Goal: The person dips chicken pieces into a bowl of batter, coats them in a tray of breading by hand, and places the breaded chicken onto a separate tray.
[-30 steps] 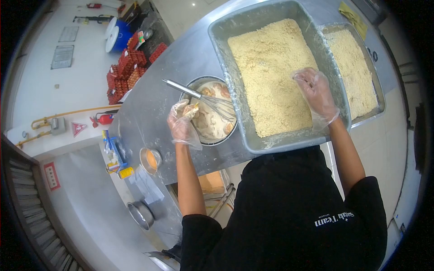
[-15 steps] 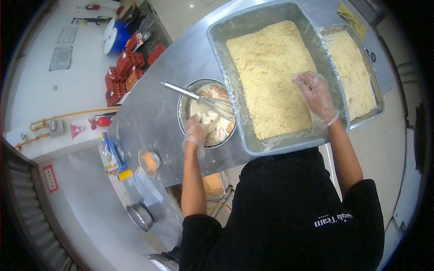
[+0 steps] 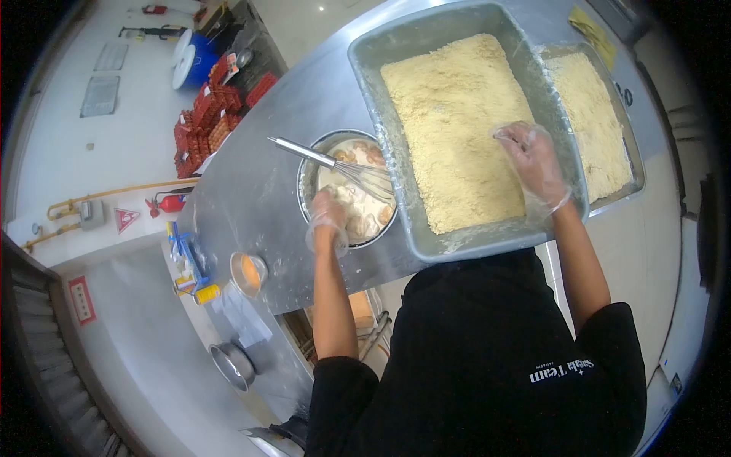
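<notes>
My left hand [image 3: 328, 216], in a clear plastic glove, reaches over the near left rim of a round metal bowl [image 3: 303, 183]. Its fingers are curled down at the pale batter [image 3: 352, 199], so whatever they grip is hidden. Coated pieces, perhaps meat, lie in the batter. A whisk [image 3: 306, 154] leans across the bowl, its wires in the batter. My right hand [image 3: 535, 161], also gloved, hovers at the right side of yellowish crumbs [image 3: 464, 129] in a large grey tub [image 3: 396, 171]. Its fingers are closed, with nothing visible in them.
A metal tray [image 3: 638, 171] of similar crumbs stands right of the tub, near a yellow cloth [image 3: 592, 34]. Left of the bowl are a small bowl with orange contents [image 3: 250, 273] and a blue basket [image 3: 190, 255]. Red egg trays [image 3: 205, 122] are stacked farther off.
My left hand has shifted slightly and dipped lower at the batter; the whitish lump beside its fingers no longer shows. The right hand stays almost still over the crumbs.
</notes>
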`<control>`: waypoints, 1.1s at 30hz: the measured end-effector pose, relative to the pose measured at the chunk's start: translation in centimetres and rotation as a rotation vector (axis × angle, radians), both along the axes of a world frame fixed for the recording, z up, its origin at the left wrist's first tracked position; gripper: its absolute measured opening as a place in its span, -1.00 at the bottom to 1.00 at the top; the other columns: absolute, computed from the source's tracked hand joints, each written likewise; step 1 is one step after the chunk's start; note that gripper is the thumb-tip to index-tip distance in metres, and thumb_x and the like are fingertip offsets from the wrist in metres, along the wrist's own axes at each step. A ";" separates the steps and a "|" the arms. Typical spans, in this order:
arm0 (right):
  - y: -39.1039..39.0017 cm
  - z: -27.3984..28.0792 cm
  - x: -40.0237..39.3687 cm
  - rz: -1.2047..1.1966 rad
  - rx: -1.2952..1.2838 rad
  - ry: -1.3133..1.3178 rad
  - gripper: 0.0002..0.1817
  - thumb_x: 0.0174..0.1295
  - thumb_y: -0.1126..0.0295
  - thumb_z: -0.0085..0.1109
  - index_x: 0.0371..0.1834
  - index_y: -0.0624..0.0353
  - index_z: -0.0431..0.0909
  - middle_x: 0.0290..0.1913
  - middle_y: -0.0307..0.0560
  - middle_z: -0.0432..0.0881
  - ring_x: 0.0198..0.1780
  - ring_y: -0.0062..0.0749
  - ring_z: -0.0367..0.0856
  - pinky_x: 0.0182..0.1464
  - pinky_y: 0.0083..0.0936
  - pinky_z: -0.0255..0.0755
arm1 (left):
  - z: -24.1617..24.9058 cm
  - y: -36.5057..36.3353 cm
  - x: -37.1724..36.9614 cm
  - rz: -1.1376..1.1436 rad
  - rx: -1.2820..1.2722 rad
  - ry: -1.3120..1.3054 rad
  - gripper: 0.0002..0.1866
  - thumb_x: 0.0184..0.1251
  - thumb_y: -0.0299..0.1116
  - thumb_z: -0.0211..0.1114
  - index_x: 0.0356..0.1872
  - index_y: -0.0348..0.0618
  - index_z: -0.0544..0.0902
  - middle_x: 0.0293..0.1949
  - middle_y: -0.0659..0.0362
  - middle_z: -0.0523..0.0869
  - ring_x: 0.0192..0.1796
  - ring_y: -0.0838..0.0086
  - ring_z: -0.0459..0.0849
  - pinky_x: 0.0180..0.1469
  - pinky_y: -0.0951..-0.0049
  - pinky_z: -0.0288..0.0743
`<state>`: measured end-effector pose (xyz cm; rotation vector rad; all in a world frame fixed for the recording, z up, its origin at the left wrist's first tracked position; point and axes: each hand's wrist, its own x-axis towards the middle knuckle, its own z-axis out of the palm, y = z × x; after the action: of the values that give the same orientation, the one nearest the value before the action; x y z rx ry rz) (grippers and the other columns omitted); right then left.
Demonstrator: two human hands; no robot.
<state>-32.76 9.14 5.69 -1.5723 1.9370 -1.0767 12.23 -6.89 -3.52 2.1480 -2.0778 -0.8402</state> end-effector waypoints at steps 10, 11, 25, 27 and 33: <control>-0.1 -0.2 0.1 -0.015 -0.033 0.005 -0.76 0.34 0.34 0.22 -0.14 0.34 0.66 -0.17 0.16 0.70 -0.15 -0.04 0.66 -0.08 -0.26 0.49 | 15.5 3.5 -4.8 0.020 -0.152 0.074 -0.73 0.18 -0.41 0.36 -0.08 -0.22 0.73 -0.21 -0.13 0.78 -0.10 0.06 0.78 -0.08 0.20 0.57; 0.0 -0.7 0.1 -0.015 -0.063 0.035 -0.76 0.34 0.34 0.22 -0.14 0.34 0.66 -0.17 0.16 0.70 -0.15 -0.04 0.66 -0.09 -0.27 0.50 | 16.0 3.8 -5.6 0.021 -0.123 0.098 -0.73 0.18 -0.41 0.38 -0.08 -0.22 0.73 -0.21 -0.10 0.79 -0.12 0.12 0.78 -0.08 0.22 0.57; -0.1 -0.2 0.2 -0.015 -0.029 0.036 -0.75 0.35 0.35 0.24 -0.12 0.37 0.67 -0.13 0.17 0.72 -0.11 0.00 0.68 -0.07 -0.25 0.52 | 6.3 3.0 -4.3 -0.108 0.093 -0.053 -0.48 0.18 -0.42 0.38 0.20 -0.31 0.57 0.03 -0.07 0.73 0.01 0.28 0.68 0.08 0.32 0.53; -0.1 0.0 0.2 -0.010 0.002 0.001 -0.76 0.35 0.35 0.24 -0.12 0.36 0.68 -0.11 0.17 0.72 -0.09 0.01 0.67 -0.06 -0.25 0.51 | 5.7 3.5 -3.3 0.069 0.218 0.164 -0.44 0.19 -0.33 0.42 0.22 -0.31 0.55 0.04 -0.07 0.71 0.04 0.25 0.67 0.10 0.29 0.53; 0.1 -1.1 -0.1 -0.023 -0.007 0.100 -0.73 0.36 0.31 0.22 -0.10 0.34 0.67 -0.10 0.15 0.72 -0.09 -0.01 0.66 -0.05 -0.25 0.51 | 8.9 3.7 -1.2 0.190 0.128 0.685 -0.55 0.20 -0.50 0.41 0.15 -0.29 0.62 -0.03 0.08 0.76 0.00 0.36 0.72 0.06 0.35 0.58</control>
<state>-32.87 9.26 4.62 -1.6398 2.0232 -1.0336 11.01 -3.24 5.39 1.7116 -1.4870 -1.4497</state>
